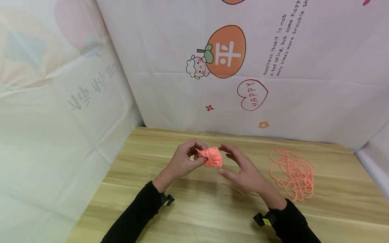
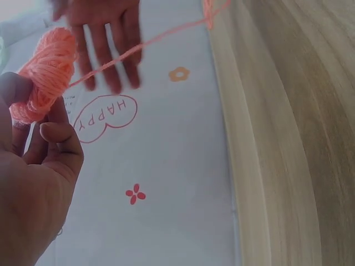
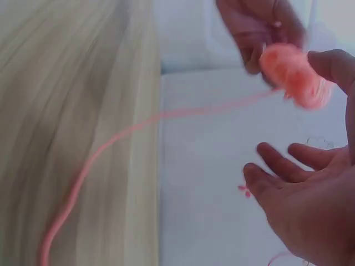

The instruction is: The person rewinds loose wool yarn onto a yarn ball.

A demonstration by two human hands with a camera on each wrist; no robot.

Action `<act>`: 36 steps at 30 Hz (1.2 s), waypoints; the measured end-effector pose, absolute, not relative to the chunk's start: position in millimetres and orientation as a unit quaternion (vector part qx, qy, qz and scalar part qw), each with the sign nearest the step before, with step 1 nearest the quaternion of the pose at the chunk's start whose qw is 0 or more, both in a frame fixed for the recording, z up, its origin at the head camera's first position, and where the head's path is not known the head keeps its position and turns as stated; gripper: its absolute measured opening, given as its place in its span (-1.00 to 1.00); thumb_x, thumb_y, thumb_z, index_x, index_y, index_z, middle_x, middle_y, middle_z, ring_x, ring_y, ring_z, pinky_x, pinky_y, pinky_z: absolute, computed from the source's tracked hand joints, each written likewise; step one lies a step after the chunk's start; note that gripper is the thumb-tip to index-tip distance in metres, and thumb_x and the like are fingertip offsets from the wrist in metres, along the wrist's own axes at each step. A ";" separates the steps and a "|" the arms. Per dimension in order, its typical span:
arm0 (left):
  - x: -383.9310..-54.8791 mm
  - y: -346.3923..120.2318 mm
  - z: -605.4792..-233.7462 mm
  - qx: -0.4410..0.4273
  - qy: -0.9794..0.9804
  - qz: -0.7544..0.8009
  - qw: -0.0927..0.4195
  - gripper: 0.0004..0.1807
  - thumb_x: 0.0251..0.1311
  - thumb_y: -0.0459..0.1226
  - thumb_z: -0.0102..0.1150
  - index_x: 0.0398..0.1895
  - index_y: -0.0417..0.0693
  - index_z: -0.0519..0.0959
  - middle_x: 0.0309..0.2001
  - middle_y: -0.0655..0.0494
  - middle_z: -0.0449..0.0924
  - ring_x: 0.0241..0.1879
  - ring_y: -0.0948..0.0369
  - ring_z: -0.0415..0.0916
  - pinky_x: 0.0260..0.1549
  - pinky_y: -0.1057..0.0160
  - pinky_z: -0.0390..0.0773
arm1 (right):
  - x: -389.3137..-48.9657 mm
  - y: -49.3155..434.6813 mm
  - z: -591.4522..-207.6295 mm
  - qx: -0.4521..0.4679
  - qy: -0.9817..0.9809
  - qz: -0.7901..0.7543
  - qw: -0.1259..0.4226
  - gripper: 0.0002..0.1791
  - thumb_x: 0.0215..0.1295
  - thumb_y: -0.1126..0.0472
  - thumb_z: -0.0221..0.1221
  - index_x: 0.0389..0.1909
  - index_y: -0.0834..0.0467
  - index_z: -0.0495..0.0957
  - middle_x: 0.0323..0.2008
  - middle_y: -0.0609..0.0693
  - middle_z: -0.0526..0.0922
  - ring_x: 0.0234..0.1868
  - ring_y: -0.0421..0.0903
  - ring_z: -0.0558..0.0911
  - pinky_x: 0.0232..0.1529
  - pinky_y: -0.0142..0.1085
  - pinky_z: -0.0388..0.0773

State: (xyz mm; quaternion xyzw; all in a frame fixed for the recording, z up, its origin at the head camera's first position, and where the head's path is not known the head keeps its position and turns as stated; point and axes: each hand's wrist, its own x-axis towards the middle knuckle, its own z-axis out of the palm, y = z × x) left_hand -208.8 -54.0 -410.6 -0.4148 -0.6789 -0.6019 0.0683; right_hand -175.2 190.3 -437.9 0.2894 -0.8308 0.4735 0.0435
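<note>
A small ball of coral-pink yarn (image 1: 213,157) is pinched between the thumb and fingers of my left hand (image 1: 189,158), held above the table. To its right is my right hand (image 1: 243,168), fingers spread and slightly bent, holding nothing. In the left wrist view the yarn ball (image 2: 52,69) shows its wound strands, and a single strand (image 2: 161,37) runs from it past the right hand's fingers. The right wrist view has this strand (image 3: 111,141) trailing down over the wood, with the right hand (image 3: 310,188) apart from the ball.
A loose tangle of the same yarn (image 1: 296,173) lies on the wooden table (image 1: 194,209) at the right. A white printed cloth (image 1: 176,101) hangs behind the table, and another cloth (image 1: 54,152) hangs along the left side.
</note>
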 end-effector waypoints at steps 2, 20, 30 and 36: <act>-209.4 -53.9 -411.1 -0.415 -0.681 -0.599 0.071 -0.78 0.10 -0.59 0.20 -0.20 -0.23 0.51 -0.20 0.01 0.57 -0.45 0.16 0.34 -0.56 0.22 0.38 | -176.1 181.8 -430.4 0.299 -0.818 0.490 0.046 -0.21 0.27 0.09 0.29 0.46 0.05 0.15 0.32 -0.06 0.33 0.32 -0.09 0.31 0.31 -0.03 0.28; -219.6 -57.6 -420.4 -0.430 -0.733 -0.525 0.047 -0.57 0.05 -0.45 0.33 0.02 -0.19 0.47 -0.09 0.11 0.56 -0.15 0.14 0.47 -0.40 0.06 0.52 | -190.1 173.9 -433.6 0.284 -0.834 0.466 0.081 -0.70 0.23 0.17 0.33 -0.01 0.02 0.61 -0.17 -0.19 0.66 -0.18 -0.23 0.60 -0.17 -0.20 0.60; -222.8 -55.6 -429.3 -0.442 -0.789 -0.426 0.032 -0.45 0.08 0.07 0.35 0.11 0.13 0.48 -0.05 0.43 0.51 -0.06 0.40 0.46 -0.25 0.29 0.54 | -191.1 185.8 -398.7 0.353 -0.890 0.279 0.074 -0.13 0.12 0.24 0.37 0.44 0.15 0.16 -0.31 -0.27 0.59 -0.34 -0.37 0.55 -0.34 -0.36 0.58; -222.6 -50.2 -435.3 -0.445 -0.794 -0.413 0.036 -0.60 0.12 0.04 0.34 -0.01 0.14 0.58 -0.16 0.45 0.57 -0.19 0.47 0.48 -0.28 0.29 0.57 | -189.5 178.0 -401.6 0.385 -0.881 0.261 0.083 -0.07 0.09 0.25 0.38 0.44 0.23 0.09 -0.37 -0.25 0.60 -0.47 -0.36 0.51 -0.44 -0.43 0.53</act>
